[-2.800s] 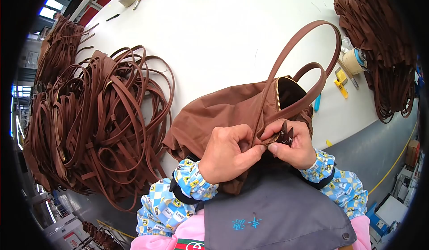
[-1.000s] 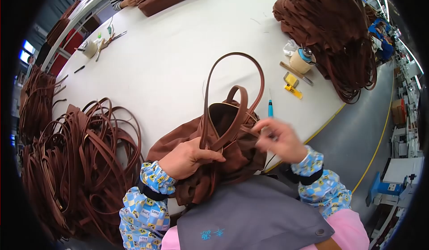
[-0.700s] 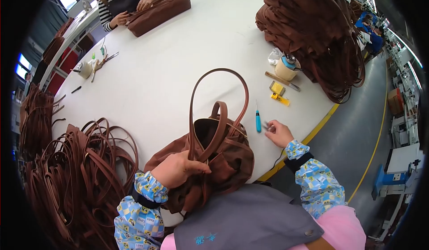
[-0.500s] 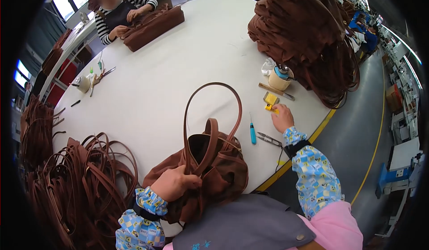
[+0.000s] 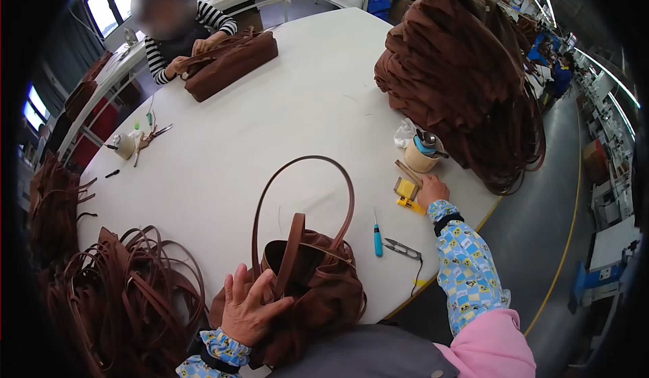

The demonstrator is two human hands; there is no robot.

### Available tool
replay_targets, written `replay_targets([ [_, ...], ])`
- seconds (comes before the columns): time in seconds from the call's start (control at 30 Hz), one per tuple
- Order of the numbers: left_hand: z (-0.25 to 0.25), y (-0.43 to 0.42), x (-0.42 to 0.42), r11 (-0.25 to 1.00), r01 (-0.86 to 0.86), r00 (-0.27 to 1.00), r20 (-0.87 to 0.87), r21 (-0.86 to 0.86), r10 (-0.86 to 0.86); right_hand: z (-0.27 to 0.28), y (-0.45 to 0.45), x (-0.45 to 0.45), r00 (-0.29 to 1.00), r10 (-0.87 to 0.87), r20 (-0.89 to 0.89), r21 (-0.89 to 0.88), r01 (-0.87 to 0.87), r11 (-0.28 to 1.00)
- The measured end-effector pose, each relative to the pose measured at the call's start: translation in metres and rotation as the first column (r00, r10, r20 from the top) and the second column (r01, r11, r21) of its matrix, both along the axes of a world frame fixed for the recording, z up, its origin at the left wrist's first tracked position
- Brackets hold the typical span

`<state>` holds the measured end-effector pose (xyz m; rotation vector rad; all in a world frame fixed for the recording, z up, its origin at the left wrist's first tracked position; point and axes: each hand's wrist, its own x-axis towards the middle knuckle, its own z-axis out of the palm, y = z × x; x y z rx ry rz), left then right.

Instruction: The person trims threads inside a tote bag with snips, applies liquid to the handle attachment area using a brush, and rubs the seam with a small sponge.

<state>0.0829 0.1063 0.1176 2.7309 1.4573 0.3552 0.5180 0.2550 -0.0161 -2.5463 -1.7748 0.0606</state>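
I see the left hand [image 5: 247,307] splayed open against the crinkled, loop-handled brown bag [image 5: 324,290] near the edge of the smooth table [image 5: 304,114]; the right hand [image 5: 435,191] meets a slim wooden handle [image 5: 407,172], grip unclear.

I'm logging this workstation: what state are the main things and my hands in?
Brown bag: mouth open
Long handle: standing in a loop
Blue awl: lying, tip bare
Snips: lying, blades apart
Left hand: fingers spread against brown bag
Right hand: at wooden-handled tool, grip unclear
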Motion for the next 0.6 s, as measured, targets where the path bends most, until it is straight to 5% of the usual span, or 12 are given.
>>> replay_targets([
  [0.07, -0.001, 0.010, -0.010, 0.988, 0.108, 0.991, -0.071, -0.112, -0.116, 0.012, -0.009, 0.003, 1.000, 0.014, 0.025, 0.018, -0.015, 1.000],
  [0.13, 0.008, 0.022, -0.008, 0.941, 0.228, 0.958, -0.117, -0.250, -0.263, 0.020, -0.016, 0.009, 0.991, 0.133, -0.033, 0.385, -0.110, 0.917],
  [0.17, 0.007, 0.028, -0.008, 0.941, 0.226, 0.959, -0.114, -0.251, -0.261, 0.023, -0.014, 0.014, 0.990, 0.135, -0.031, 0.382, -0.114, 0.917],
  [0.23, 0.003, 0.037, -0.009, 0.877, 0.346, 0.936, 0.052, -0.334, -0.349, 0.035, -0.003, 0.024, 0.884, 0.330, -0.331, 0.789, 0.067, 0.611],
  [0.3, 0.001, 0.046, -0.005, 0.878, 0.403, 0.915, 0.098, -0.258, -0.391, 0.061, 0.014, 0.029, 0.587, 0.421, -0.692, 0.705, 0.422, 0.570],
  [0.37, 0.003, 0.053, -0.002, 0.831, 0.472, 0.875, 0.039, -0.295, -0.483, 0.073, 0.033, 0.031, 0.478, 0.459, -0.748, 0.663, 0.509, 0.550],
  [0.6, 0.008, 0.068, -0.002, 0.796, 0.460, 0.860, -0.025, -0.393, -0.509, 0.044, 0.063, 0.038, 0.508, 0.346, -0.789, 0.591, 0.473, 0.653],
])
